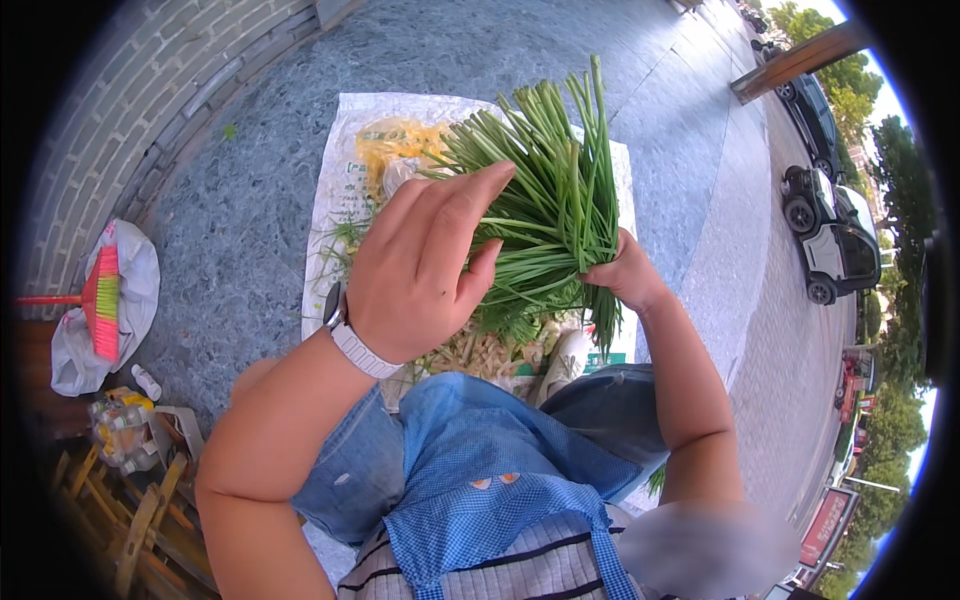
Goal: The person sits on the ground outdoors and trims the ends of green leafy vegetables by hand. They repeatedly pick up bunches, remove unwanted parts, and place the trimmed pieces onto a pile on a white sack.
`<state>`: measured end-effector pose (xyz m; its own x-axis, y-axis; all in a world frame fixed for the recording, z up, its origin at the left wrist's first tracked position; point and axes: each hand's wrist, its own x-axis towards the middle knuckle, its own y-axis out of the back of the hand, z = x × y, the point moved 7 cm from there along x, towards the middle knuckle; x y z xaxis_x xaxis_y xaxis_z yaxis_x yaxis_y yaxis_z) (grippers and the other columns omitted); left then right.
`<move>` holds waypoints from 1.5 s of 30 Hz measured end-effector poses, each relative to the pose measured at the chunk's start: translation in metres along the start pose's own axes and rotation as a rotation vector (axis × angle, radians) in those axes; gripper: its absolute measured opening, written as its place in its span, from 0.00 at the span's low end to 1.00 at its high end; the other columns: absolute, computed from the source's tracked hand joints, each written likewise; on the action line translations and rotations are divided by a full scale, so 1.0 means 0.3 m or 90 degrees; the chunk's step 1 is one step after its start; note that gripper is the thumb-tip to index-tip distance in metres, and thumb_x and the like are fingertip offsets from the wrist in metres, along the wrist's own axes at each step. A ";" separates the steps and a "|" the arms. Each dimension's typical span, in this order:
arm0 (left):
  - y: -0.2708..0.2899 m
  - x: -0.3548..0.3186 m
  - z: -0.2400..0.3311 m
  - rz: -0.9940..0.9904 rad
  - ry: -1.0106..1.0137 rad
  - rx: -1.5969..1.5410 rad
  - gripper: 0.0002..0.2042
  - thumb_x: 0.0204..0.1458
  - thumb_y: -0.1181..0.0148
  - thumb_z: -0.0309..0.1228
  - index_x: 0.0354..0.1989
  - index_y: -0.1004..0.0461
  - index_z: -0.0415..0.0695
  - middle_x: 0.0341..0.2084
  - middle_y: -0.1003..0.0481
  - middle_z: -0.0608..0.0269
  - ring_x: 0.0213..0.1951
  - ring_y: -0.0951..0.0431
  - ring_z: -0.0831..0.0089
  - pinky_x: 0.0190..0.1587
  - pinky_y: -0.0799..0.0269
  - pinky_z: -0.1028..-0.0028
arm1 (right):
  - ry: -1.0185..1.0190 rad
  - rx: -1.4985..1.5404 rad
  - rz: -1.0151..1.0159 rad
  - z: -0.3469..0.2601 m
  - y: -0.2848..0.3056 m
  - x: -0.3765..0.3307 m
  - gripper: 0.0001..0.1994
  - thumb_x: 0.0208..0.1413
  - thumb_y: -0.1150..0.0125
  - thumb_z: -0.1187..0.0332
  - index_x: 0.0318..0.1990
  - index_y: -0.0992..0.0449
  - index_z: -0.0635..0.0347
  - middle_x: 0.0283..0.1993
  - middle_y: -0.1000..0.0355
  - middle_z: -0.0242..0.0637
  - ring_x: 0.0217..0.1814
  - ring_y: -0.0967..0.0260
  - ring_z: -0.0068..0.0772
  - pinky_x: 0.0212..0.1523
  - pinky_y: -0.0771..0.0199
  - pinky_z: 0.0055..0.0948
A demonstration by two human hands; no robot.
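Observation:
My right hand (630, 272) is wrapped around a thick bunch of long green stalks (560, 190) that look like garlic chives. Their pale cut ends fan out up and to the left, and thin green tips hang below the fist. On the left of the bunch is my left hand (425, 260), fingers stretched and thumb apart, seen from the back; whether it touches the stalks is unclear. Underneath lies a white printed sheet (330, 200), bearing a heap of pale and green trimmings (470, 355) and an orange-yellow plastic bag (385, 140).
My white shoe (568, 360) rests beside the trimmings. At left are a pink-and-yellow broom (103, 300) on a white plastic bag (140, 265), plastic bottles (120, 430) and wooden slats (140, 530). A brick wall (170, 100) runs behind; a small car (840, 235) stands at right.

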<state>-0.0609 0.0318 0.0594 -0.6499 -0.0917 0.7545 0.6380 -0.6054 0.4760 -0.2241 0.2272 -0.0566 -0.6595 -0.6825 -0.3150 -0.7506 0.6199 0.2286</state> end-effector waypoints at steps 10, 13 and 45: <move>-0.105 -0.062 0.081 -0.148 -0.146 0.283 0.09 0.42 0.40 0.26 0.34 0.22 0.39 0.32 0.25 0.64 0.44 0.26 0.65 0.47 0.34 0.66 | 0.021 0.127 0.038 0.023 0.000 0.008 0.21 0.38 0.35 0.80 0.46 0.26 0.63 0.40 0.25 0.30 0.40 0.28 0.24 0.45 0.28 0.27; -0.140 -0.076 0.073 -0.233 -0.093 0.350 0.09 0.43 0.41 0.25 0.34 0.22 0.39 0.28 0.26 0.64 0.43 0.26 0.67 0.47 0.34 0.67 | 0.024 0.167 0.009 0.042 0.004 0.014 0.20 0.41 0.36 0.84 0.46 0.26 0.66 0.43 0.23 0.33 0.43 0.27 0.25 0.48 0.27 0.28; -0.153 -0.041 -0.047 -0.123 0.089 0.041 0.04 0.46 0.37 0.28 0.29 0.26 0.45 0.20 0.27 0.63 0.24 0.25 0.61 0.26 0.31 0.65 | -0.035 0.255 -0.109 0.095 -0.173 0.000 0.23 0.39 0.40 0.83 0.49 0.27 0.64 0.41 0.25 0.31 0.41 0.28 0.24 0.45 0.27 0.26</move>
<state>-0.0880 0.0495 0.0220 -0.8104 -0.0900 0.5790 0.5184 -0.5708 0.6368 -0.1840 0.2059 -0.0948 -0.5155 -0.7735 -0.3686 -0.7671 0.6083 -0.2036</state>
